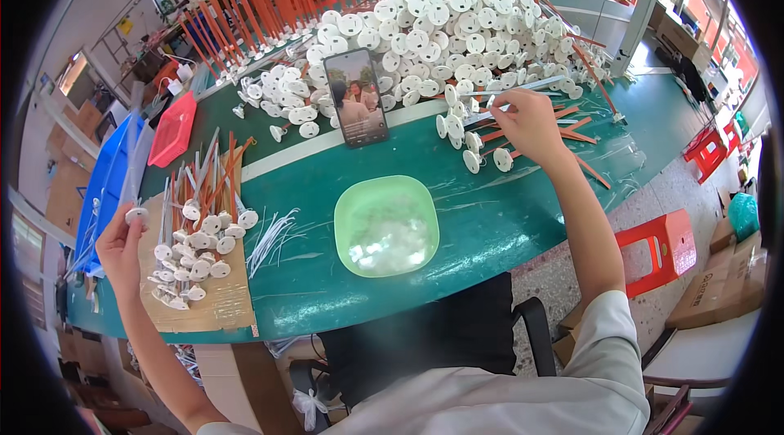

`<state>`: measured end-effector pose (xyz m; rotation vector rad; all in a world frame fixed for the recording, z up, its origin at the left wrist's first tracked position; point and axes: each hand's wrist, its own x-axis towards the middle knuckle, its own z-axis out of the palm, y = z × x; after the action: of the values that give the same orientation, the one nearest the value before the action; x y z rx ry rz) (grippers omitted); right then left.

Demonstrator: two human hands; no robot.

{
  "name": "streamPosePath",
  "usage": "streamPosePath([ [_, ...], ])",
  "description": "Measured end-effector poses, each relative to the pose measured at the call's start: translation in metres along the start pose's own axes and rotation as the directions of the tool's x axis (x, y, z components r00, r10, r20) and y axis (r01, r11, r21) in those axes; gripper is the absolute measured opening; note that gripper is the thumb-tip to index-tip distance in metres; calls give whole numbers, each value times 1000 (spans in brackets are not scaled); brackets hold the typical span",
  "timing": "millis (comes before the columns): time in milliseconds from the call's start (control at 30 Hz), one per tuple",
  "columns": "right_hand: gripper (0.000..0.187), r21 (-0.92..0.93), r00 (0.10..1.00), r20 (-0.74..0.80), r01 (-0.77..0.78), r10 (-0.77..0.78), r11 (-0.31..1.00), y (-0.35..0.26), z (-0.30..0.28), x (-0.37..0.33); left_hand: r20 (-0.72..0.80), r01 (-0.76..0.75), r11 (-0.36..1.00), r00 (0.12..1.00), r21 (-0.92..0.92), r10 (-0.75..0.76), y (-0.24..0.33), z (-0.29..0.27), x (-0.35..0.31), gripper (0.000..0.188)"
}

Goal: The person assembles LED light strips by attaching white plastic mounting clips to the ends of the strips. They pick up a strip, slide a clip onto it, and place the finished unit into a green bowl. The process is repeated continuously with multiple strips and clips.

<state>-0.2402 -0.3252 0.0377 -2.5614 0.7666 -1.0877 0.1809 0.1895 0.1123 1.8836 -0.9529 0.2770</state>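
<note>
At the far left my left hand (120,255) is raised beside a piece of cardboard, pinching a white round cap (137,214) with a pale, silvery strip rising from it. Several strips with white caps (196,251) lie bundled on the cardboard (216,304), some strips orange, others silver. At right my right hand (524,126) reaches over a smaller group of capped strips (472,141). Its thumb and fingers are closed together by a silver strip; what they grip is too small to make out.
A large heap of white capped pieces (457,26) covers the table's back. A phone (358,100) stands before it. A green bowl (343,227) sits mid-table, white ties (273,240) to its left. Red (173,129) and blue (110,178) bins stand left; a red stool (674,243) is right.
</note>
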Motion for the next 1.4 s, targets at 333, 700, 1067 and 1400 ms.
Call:
streamPosePath([
  [333,28,-138,995,80,-50,61,989,-29,31,55,308,-130,800,949,586,-72,-7,6,0,27],
  [700,16,-35,993,-116,8,-12,999,-71,26,66,-24,-262,905,958,335,286,54,109,-181,24],
  [1067,28,-226,758,500,582,-420,781,-177,176,322,-222,167,951,969,259,-110,39,128,-174,22],
  [1400,41,-376,418,908,796,21,475,-155,287,386,-229,268,873,955,407,-186,44,124,-170,23],
])
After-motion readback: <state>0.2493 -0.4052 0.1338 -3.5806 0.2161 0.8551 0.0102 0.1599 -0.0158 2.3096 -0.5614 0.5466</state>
